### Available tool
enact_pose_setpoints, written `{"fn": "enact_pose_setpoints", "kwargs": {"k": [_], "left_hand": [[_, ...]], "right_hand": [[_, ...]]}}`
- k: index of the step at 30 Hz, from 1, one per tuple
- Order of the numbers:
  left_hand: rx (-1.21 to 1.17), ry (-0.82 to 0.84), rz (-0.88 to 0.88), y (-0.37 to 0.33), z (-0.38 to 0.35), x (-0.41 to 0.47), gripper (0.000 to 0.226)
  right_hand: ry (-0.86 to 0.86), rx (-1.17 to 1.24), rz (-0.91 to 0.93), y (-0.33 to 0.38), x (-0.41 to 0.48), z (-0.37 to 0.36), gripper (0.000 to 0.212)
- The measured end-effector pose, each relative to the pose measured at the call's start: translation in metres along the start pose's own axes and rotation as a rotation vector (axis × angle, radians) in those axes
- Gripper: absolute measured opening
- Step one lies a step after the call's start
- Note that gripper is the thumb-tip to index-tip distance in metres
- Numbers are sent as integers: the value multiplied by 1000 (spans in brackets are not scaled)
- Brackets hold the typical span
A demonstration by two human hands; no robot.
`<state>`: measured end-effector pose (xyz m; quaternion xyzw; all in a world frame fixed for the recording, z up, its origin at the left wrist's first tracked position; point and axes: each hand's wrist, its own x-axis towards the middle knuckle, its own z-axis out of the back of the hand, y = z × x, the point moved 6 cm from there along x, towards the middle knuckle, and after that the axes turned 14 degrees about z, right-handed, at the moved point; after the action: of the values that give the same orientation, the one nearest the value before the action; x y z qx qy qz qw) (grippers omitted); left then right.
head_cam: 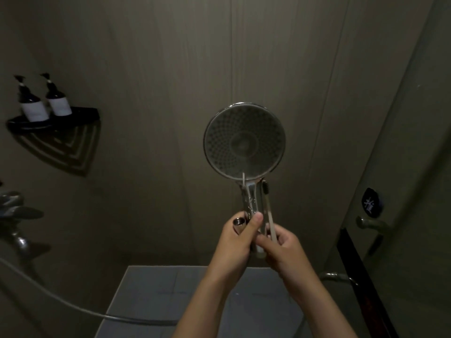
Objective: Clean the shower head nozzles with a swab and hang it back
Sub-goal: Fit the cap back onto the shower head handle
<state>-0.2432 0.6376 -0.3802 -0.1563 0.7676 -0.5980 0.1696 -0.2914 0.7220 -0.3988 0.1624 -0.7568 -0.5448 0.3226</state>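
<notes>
While the left hand (238,236) wraps its fingers round the chrome handle of the shower head (253,198), thumb pressed on the front, the round nozzle face (219,142) stands upright and turned toward the camera, out in front of the shower wall. The right hand (280,246) is just beside it, fingers curled round the handle of a toothbrush (269,211) whose bristles sit next to the neck of the head. A thin white swab (244,185) runs up along the handle, its tip touching the bottom edge of the nozzle face; its lower end disappears between the 2 hands, so I cannot tell which one steers it.

Cleaning looks barely begun, with the swab at the lowest row only. To do this well, the left hand's grip should hold firm so the head does not twist under pressure. Short rolling strokes over each ring, working from the rim inward, would likely cover every nozzle. The light is dim, so tilting the face to catch it would help in spotting scale. Parking the toothbrush would free the fingers for finer control. The hose (73,309) trails off low on the left, and needs slack before rehanging. 2 pump bottles (34,106) stand on a corner shelf (87,113), well apart.
</notes>
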Motion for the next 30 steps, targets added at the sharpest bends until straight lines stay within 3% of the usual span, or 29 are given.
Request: {"fn": "enact_pose_setpoints", "kwargs": {"k": [4, 7, 10, 13, 17, 22, 30], "left_hand": [[35, -27, -9, 4, 9, -3, 16], [59, -55, 20, 8, 16, -6, 18], [62, -62, 50, 14, 20, -11, 39], [75, -57, 51, 14, 23, -15, 43], [116, -35, 44, 13, 26, -22, 47], [147, -58, 46, 18, 29, -25, 14], [258, -213, 79, 32, 53, -34, 11]], "right_hand": [[31, 10, 3, -9, -4, -8, 23], [55, 8, 1, -18, -6, -12, 13], [75, 29, -5, -20, -9, -17, 16], [83, 38, -4, -22, -13, -21, 36], [82, 54, -25, -23, -21, -23, 17], [24, -33, 16, -15, -24, -13, 19], [-26, -130, 24, -12, -21, -6, 7]]}}
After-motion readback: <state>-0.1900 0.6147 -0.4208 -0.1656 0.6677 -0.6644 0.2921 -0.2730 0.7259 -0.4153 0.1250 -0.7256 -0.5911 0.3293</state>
